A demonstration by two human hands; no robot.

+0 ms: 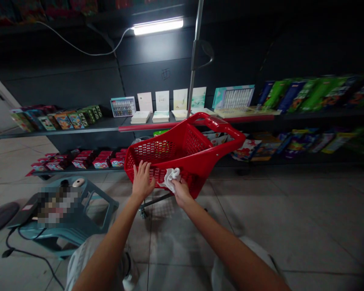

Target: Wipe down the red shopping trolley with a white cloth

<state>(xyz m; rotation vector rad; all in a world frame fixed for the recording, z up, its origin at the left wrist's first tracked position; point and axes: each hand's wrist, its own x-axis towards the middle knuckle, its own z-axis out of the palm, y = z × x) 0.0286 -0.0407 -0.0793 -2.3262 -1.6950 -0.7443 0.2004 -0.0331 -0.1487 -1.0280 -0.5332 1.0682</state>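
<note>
A red plastic shopping cart (197, 161) with perforated basket walls stands side-on in front of me, its handle up at the right. My left hand (143, 180) rests on the near side of the basket toward its front end, fingers stretched over the rim. In my right hand (182, 190) is a crumpled white cloth (171, 178), pinched between the fingers and pressed against or close to the cart's near wall. Part of the cloth hangs loose to the left. The basket's inside is partly hidden by its near wall.
Behind the cart, a dark shelf (106, 126) carries boxes, notebooks (161, 116) and snack bags (314, 95). A metal pole (195, 52) rises behind the cart. At left stands a blue-green plastic stool (79, 226) with items on it and a black cable (33, 257). Grey tiles cover the floor.
</note>
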